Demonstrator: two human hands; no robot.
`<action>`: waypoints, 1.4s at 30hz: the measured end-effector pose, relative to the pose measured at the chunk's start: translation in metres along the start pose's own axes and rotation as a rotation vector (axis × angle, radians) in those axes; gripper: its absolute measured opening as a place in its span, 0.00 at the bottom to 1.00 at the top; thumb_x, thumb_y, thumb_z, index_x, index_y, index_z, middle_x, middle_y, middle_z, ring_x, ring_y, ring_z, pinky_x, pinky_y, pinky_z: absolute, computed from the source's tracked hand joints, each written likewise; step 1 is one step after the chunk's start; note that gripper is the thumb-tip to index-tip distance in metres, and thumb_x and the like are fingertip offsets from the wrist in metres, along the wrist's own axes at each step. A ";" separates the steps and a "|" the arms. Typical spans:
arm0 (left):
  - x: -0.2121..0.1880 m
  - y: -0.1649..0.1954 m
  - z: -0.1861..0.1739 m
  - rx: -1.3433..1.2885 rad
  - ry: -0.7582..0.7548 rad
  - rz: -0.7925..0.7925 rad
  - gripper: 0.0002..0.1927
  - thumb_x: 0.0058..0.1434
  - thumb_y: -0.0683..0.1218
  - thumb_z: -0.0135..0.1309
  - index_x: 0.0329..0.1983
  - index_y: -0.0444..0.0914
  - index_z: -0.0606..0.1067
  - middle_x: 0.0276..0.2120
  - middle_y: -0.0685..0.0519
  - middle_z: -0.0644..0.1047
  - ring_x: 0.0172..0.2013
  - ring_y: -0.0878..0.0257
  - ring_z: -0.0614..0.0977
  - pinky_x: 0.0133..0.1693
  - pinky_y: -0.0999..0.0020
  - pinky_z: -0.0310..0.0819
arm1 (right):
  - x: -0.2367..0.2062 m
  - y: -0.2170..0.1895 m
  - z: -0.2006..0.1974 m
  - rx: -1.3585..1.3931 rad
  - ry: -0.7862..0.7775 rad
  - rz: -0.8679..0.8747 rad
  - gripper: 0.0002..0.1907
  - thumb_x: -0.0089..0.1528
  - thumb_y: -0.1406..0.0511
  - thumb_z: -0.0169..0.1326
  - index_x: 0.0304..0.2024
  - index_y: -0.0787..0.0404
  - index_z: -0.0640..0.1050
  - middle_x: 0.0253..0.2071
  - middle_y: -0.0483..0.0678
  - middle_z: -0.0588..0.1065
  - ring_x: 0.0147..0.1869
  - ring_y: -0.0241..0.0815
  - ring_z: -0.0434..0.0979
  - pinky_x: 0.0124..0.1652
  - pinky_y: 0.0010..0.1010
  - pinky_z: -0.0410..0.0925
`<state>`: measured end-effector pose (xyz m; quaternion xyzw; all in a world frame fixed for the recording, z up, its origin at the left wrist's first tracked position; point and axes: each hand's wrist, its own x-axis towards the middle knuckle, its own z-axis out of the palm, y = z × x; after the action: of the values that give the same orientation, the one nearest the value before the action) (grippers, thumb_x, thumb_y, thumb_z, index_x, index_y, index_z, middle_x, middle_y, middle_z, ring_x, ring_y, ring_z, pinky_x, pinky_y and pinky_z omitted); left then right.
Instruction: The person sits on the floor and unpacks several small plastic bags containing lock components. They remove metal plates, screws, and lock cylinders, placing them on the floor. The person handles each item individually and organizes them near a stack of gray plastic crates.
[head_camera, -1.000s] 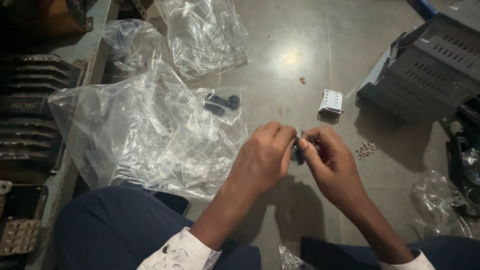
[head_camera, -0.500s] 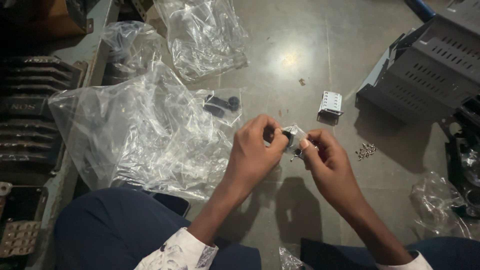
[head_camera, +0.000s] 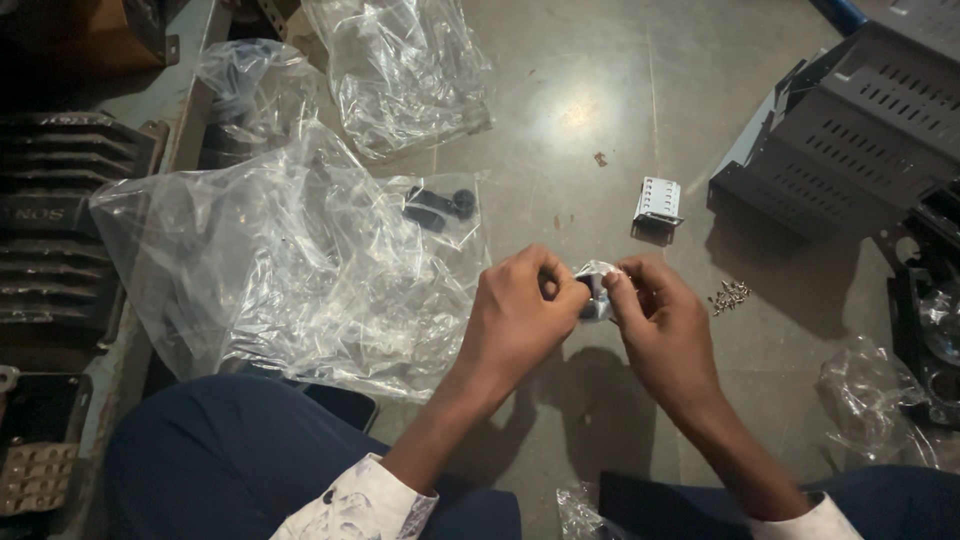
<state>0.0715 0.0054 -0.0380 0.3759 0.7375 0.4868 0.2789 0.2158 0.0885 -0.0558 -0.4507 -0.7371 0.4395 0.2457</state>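
Observation:
My left hand (head_camera: 520, 315) and my right hand (head_camera: 662, 322) meet above the grey floor, fingertips pinched on a small clear plastic packet (head_camera: 596, 290) with a dark part inside. Both hands grip the packet from opposite sides. A little pile of small screws (head_camera: 730, 294) lies on the floor just right of my right hand. A small white ridged part (head_camera: 659, 202) stands beyond the hands.
A large crumpled clear bag (head_camera: 270, 270) covers the floor at left, with a small black part (head_camera: 440, 207) in a packet on it. More clear bags (head_camera: 400, 70) lie farther back. A grey perforated metal case (head_camera: 850, 130) stands at right. Dark finned parts (head_camera: 60, 220) line the left edge.
The hands have shifted slightly left and lower, and the small packet between the fingertips has been turned and pulled so more of its clear film shows.

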 end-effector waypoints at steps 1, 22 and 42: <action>0.000 -0.002 0.001 0.016 -0.004 -0.024 0.09 0.55 0.44 0.58 0.28 0.32 0.77 0.23 0.46 0.81 0.25 0.58 0.85 0.32 0.65 0.79 | 0.000 0.000 0.000 -0.019 0.006 0.009 0.10 0.68 0.62 0.54 0.42 0.64 0.79 0.27 0.43 0.74 0.30 0.29 0.69 0.30 0.25 0.64; 0.023 -0.062 0.015 -0.721 -0.007 -0.564 0.12 0.65 0.48 0.51 0.46 0.37 0.74 0.36 0.53 0.78 0.34 0.66 0.80 0.37 0.64 0.80 | -0.004 0.025 0.010 -0.562 -0.359 0.017 0.17 0.63 0.56 0.54 0.46 0.60 0.78 0.43 0.57 0.77 0.44 0.56 0.80 0.45 0.44 0.72; -0.009 0.008 0.012 -0.088 0.059 0.210 0.10 0.60 0.45 0.59 0.42 0.35 0.81 0.38 0.46 0.81 0.38 0.56 0.86 0.38 0.67 0.82 | 0.016 0.046 0.018 1.386 -0.064 0.583 0.17 0.74 0.55 0.36 0.40 0.60 0.67 0.47 0.53 0.74 0.54 0.47 0.76 0.60 0.44 0.69</action>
<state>0.0880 0.0059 -0.0345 0.4239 0.6798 0.5561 0.2211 0.2152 0.1049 -0.1046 -0.3569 -0.1493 0.8629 0.3252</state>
